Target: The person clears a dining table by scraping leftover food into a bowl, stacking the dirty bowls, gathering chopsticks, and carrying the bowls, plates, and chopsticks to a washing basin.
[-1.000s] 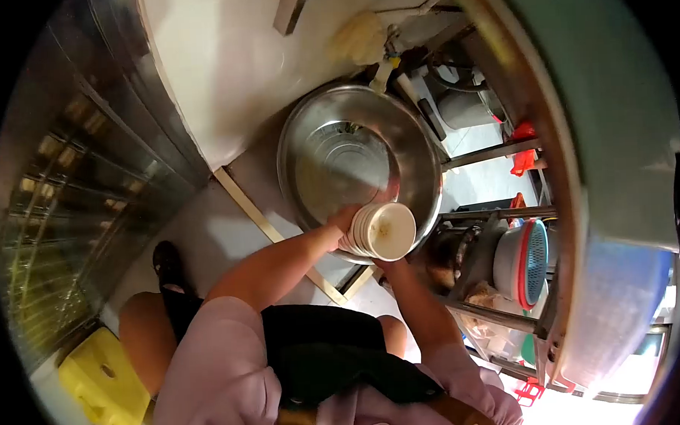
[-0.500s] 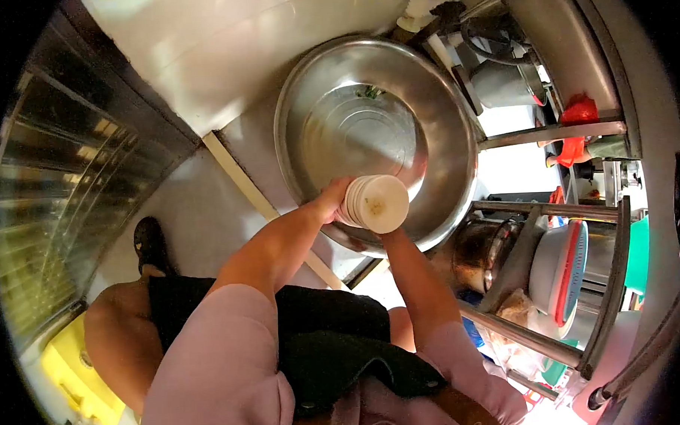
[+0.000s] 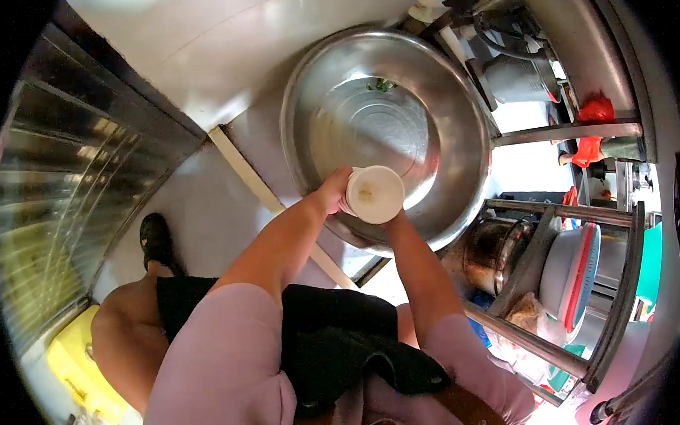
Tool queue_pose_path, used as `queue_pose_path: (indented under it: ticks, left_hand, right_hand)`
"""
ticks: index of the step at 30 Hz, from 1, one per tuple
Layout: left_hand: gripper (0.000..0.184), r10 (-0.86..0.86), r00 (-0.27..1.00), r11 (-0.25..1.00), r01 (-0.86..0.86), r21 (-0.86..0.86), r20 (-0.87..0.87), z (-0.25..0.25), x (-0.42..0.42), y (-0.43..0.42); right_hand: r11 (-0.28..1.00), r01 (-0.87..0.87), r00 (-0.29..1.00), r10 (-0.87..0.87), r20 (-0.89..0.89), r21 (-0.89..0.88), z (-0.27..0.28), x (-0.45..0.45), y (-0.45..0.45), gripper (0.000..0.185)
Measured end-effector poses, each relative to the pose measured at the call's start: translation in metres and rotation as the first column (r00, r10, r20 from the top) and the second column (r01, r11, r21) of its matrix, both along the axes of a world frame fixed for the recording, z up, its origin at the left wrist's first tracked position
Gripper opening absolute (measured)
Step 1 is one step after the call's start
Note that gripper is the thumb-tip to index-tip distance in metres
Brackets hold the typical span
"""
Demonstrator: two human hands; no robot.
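Observation:
A stack of white bowls or cups (image 3: 375,195) is held over the near rim of a large round steel basin (image 3: 457,133). The top one faces up and has small brownish bits inside. My left hand (image 3: 335,190) grips the left side of the stack. At its lower right is my right hand (image 3: 394,219), mostly hidden behind the stack, so its fingers do not show clearly. A few green leaf scraps (image 3: 383,85) lie in the far part of the basin.
On the right, a metal rack (image 3: 562,133) holds pots (image 3: 494,253), stacked colanders (image 3: 570,272) and a red bag (image 3: 595,108). A yellow stool (image 3: 82,364) stands at the lower left. A pale strip (image 3: 241,165) crosses the floor left of the basin.
The basin appears larger and farther right than a second ago as the view has shifted. The stack now shows more end-on, with its opening turned up, still in my hands.

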State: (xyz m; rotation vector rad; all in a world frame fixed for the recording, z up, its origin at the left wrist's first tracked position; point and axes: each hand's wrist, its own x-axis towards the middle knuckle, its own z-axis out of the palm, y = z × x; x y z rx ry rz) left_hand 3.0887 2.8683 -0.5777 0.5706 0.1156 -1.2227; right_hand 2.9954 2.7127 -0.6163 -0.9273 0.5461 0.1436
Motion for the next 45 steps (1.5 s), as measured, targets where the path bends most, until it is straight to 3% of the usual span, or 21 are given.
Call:
queue_pose_path:
  ticks: [2, 4, 6, 9, 11, 13, 15, 18, 25, 27, 31, 32, 34, 35, 37, 38, 39, 41, 42, 44, 45]
  left_hand:
    - [0.049, -0.070, 0.998, 0.998, 0.070, -0.006, 0.000, -0.021, 0.005, 0.005]
    - [0.052, -0.139, 0.990, 0.990, 0.139, -0.019, 0.000, -0.009, 0.006, 0.012]
    - [0.059, -0.136, 0.991, 0.865, 0.114, 0.489, 0.009, 0.049, 0.000, 0.022]
    - [0.069, -0.019, 0.989, 0.922, -0.040, 0.385, 0.146, 0.022, -0.013, 0.015]
    - [0.072, -0.022, 0.989, 0.910, -0.040, 0.413, 0.144, 0.036, -0.012, 0.019]
    - [0.075, -0.019, 0.990, 0.894, -0.045, 0.446, 0.138, 0.052, -0.009, 0.024]
    - [0.071, -0.128, 0.975, 0.799, -0.009, 0.602, 0.184, 0.069, -0.006, 0.026]
    - [0.075, -0.221, 0.943, 0.745, -0.003, 0.668, 0.250, 0.083, -0.004, 0.026]
    - [0.088, -0.316, 0.879, 0.729, -0.016, 0.684, 0.358, 0.115, -0.008, 0.025]
    - [0.089, -0.322, 0.858, 0.763, -0.015, 0.646, 0.401, 0.123, -0.009, 0.020]
    - [0.083, -0.219, 0.944, 0.934, 0.130, 0.332, 0.247, 0.140, -0.008, 0.024]
    - [0.083, -0.215, 0.945, 0.936, 0.127, 0.329, 0.245, 0.134, -0.009, 0.022]
    - [0.063, -0.148, 0.848, 0.923, -0.066, 0.379, 0.509, 0.111, -0.015, 0.016]
    - [0.063, -0.146, 0.850, 0.924, -0.066, 0.377, 0.507, 0.100, -0.017, 0.016]
    - [0.046, -0.144, 0.731, 0.907, -0.173, 0.384, 0.668, 0.080, -0.019, 0.021]
    - [0.036, -0.076, 0.685, 0.907, -0.254, 0.335, 0.724, 0.105, -0.019, 0.039]
    - [0.036, -0.066, 0.692, 0.907, -0.259, 0.332, 0.719, 0.097, -0.023, 0.045]
    - [0.042, -0.145, 0.594, 0.765, -0.440, 0.470, 0.791, 0.077, -0.032, 0.059]
    - [0.042, -0.140, 0.601, 0.756, -0.448, 0.477, 0.787, 0.072, -0.035, 0.070]
    - [0.049, -0.288, 0.592, 0.743, -0.357, 0.565, 0.753, 0.065, -0.041, 0.090]
    - [0.049, -0.292, 0.597, 0.736, -0.360, 0.574, 0.748, 0.062, -0.048, 0.098]
  right_hand:
    - [0.968, 0.204, 0.968, -0.177, -0.177, 0.148, 0.049, 0.008, 0.017, 0.043]
    - [0.952, 0.150, 0.982, -0.113, -0.151, 0.265, 0.085, 0.008, 0.022, 0.047]
    - [0.923, 0.102, 0.991, -0.060, -0.122, 0.371, 0.106, 0.004, 0.026, 0.052]
    - [0.983, 0.037, 0.973, 0.005, -0.230, 0.179, 0.123, -0.001, 0.037, 0.047]
    - [0.976, -0.134, 0.948, 0.077, -0.309, -0.169, 0.127, 0.004, 0.049, 0.047]
    - [0.991, -0.083, 0.933, 0.039, -0.359, -0.108, 0.131, 0.009, 0.049, 0.051]
    - [0.989, -0.057, 0.916, -0.002, -0.401, -0.135, 0.136, 0.011, 0.053, 0.047]
    - [0.991, -0.060, 0.939, 0.015, -0.344, -0.120, 0.136, 0.008, 0.050, 0.046]
    - [0.989, -0.052, 0.935, -0.001, -0.355, -0.138, 0.147, -0.002, 0.044, 0.047]
    - [0.998, 0.060, 0.967, -0.061, -0.249, -0.012, 0.137, -0.014, 0.031, 0.046]
    - [0.996, 0.082, 0.978, -0.071, -0.198, 0.044, 0.151, -0.029, 0.004, 0.044]
    - [0.994, 0.087, 0.974, -0.070, -0.213, 0.067, 0.148, -0.034, -0.007, 0.044]
    - [0.991, 0.117, 0.980, -0.104, -0.170, 0.070, 0.141, -0.044, -0.025, 0.043]
    - [0.991, 0.116, 0.980, -0.103, -0.173, 0.068, 0.134, -0.047, -0.032, 0.043]
    - [0.946, 0.316, 0.891, -0.321, -0.322, -0.071, 0.116, -0.050, -0.047, 0.043]
    - [0.902, 0.423, 0.833, -0.424, -0.356, -0.084, 0.105, -0.051, -0.052, 0.043]
    - [0.961, 0.164, 0.940, -0.221, -0.260, -0.223, 0.049, -0.069, -0.087, 0.043]
    - [0.769, -0.193, 0.981, 0.163, -0.105, -0.610, -0.058, -0.103, -0.154, 0.044]
    - [0.769, -0.208, 0.978, 0.178, -0.111, -0.604, -0.063, -0.097, -0.153, 0.044]
    - [0.915, -0.049, 0.962, -0.064, -0.264, -0.401, -0.083, -0.077, -0.150, 0.044]
    - [0.918, -0.056, 0.962, -0.056, -0.268, -0.392, -0.097, -0.072, -0.153, 0.044]
